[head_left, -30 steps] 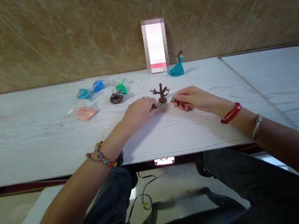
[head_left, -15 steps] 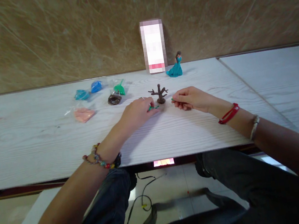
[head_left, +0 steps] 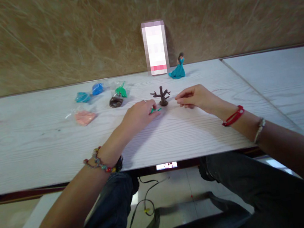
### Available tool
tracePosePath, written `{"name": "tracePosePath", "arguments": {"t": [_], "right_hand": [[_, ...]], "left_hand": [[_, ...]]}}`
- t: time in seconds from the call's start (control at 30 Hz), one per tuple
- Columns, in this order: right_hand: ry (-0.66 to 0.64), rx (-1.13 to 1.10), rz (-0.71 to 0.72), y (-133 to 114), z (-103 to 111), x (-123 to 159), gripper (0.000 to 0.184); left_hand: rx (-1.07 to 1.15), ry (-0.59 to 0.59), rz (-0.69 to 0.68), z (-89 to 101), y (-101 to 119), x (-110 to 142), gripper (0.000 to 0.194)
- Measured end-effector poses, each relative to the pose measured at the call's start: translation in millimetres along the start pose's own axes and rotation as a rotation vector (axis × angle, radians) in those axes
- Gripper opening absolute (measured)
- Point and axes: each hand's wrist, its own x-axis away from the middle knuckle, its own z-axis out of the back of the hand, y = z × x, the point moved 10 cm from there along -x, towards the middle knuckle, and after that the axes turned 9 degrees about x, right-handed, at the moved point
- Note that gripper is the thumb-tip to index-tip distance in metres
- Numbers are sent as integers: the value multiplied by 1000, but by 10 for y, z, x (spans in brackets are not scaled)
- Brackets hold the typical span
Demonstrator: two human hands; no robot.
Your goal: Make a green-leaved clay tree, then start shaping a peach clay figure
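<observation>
A small brown clay tree [head_left: 162,98] with bare branches stands upright on the white wood-grain table [head_left: 61,153], between both hands. Just left of its base, my left hand [head_left: 140,115] is closed on a thin strip of green clay [head_left: 155,110], whose end sticks out past the fingers. To the right of the trunk is my right hand [head_left: 192,97], with thumb and forefinger drawn together near the lower branch, not touching it. Whatever lies between those fingertips is too small or hidden to make out.
Left of the tree lie bags of clay: green [head_left: 121,90], dark brown [head_left: 116,100], blue [head_left: 98,88], teal [head_left: 83,97] and pink [head_left: 85,117]. A phone with a blurred screen [head_left: 155,47] leans on the marbled wall beside a figurine in a teal dress [head_left: 177,69].
My right hand has shifted slightly and its fingers have straightened; the green bit seen at its fingertips no longer shows. The left hand stays almost still.
</observation>
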Motion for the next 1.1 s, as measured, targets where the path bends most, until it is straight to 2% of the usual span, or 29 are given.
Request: {"name": "tracePosePath", "arguments": {"t": [0.17,0.33,0.43,0.5,0.63,0.73,0.83,0.9,1.1], "right_hand": [[71,-6,-17,-14,71,-16,21],[34,-112,-45,7,32,-23,5],[48,-100,-37,6,54,-23,12],[73,-60,-43,5,78,-24,9],[61,-12,-59,-12,40,-37,21],[39,-30,-53,-22,4,-51,11],[103,-59,-26,-24,77,-65,4],[144,-59,-2,-26,129,-77,1],[182,-9,-33,28,160,-161,11]], "left_hand": [[25,47,6,44,-14,2,24],[62,165,-17,181,21,16,22],[75,199,-19,230,35,23,22],[74,200,-23,236,45,23,22],[66,194,-30,227,62,24,23],[68,166,4,196,49,23,23],[66,134,28,163,41,22,24],[66,124,12,145,52,20,25],[64,103,-74,66,92,22,29]]}}
